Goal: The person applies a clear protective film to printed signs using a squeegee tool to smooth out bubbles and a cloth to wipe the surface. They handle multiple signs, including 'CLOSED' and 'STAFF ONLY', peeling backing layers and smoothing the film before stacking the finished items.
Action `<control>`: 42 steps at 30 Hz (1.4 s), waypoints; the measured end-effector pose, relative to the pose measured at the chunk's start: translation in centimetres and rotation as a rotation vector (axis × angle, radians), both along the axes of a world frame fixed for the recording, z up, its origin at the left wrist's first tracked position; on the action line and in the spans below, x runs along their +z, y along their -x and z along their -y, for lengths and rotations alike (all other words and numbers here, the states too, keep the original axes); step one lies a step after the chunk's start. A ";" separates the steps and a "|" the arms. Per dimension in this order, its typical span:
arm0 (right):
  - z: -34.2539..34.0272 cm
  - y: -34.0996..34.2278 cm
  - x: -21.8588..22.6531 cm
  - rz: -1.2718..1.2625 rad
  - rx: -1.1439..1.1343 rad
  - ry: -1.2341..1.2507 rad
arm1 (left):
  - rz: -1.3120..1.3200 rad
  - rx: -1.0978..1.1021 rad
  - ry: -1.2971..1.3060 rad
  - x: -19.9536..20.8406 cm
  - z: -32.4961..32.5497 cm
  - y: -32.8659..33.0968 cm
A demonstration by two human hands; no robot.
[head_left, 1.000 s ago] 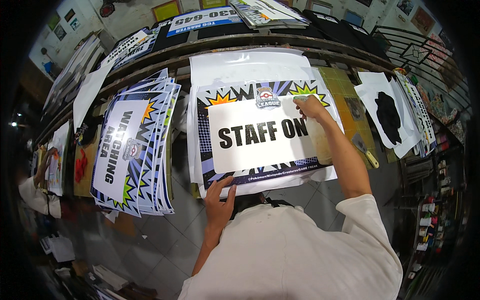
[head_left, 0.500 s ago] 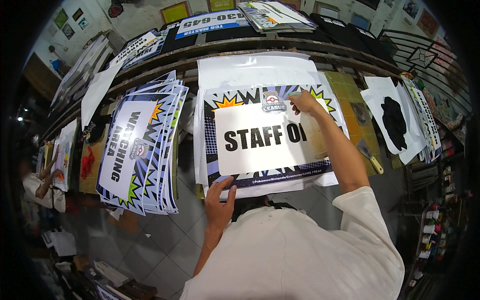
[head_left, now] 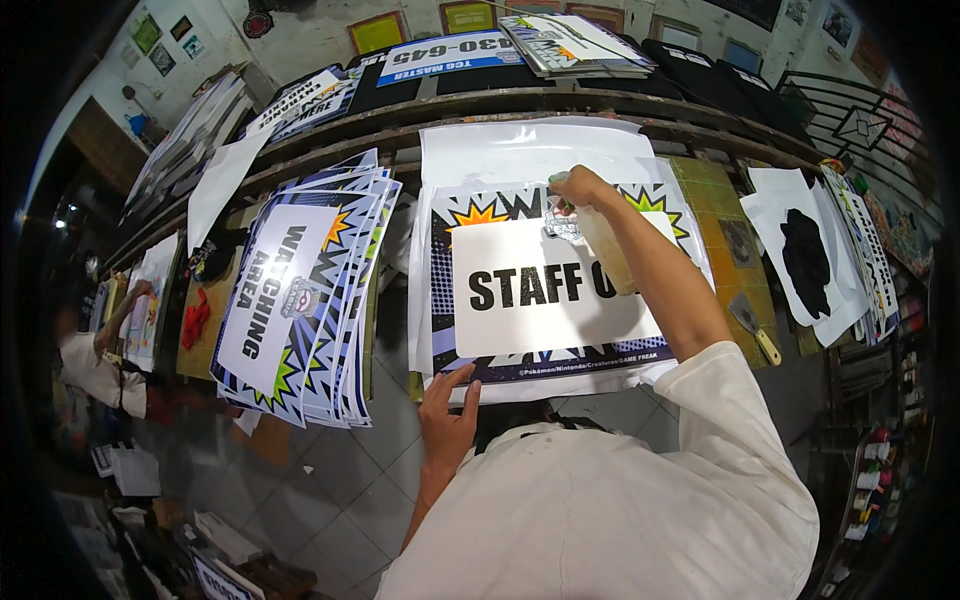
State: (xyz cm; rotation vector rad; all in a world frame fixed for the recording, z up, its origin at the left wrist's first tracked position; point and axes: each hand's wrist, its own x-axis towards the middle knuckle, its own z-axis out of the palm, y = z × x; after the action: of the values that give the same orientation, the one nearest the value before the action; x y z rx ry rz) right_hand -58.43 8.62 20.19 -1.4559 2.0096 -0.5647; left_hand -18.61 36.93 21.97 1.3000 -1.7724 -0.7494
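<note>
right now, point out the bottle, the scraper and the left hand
Bottle (head_left: 603,248): head view, on its translucent body
Scraper (head_left: 764,341): head view, on its yellow handle
Left hand (head_left: 447,415): head view, on its back

A purple-bordered white sign (head_left: 540,327) lies flat beneath a translucent, yellowish bottle (head_left: 603,248).

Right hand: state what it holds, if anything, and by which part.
The right hand holds a cloudy bottle by its top end.
</note>
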 end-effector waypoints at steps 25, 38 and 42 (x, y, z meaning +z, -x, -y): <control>-12.7 17.4 1.8 -0.057 -0.382 -0.027 | -0.027 -0.112 -0.065 -0.7 0.3 3.5; -14.3 22.2 0.6 0.162 -0.533 0.045 | -0.042 -0.142 -0.087 -1.1 0.0 4.7; -16.2 20.7 0.7 0.136 -0.511 0.015 | -0.046 -0.144 -0.109 -0.9 -0.1 4.9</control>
State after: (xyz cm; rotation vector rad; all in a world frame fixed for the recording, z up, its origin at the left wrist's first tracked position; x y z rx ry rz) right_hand -79.09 24.86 20.91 -0.8726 2.2703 -0.8627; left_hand -23.52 37.07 21.11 1.2244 -1.8239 -0.9607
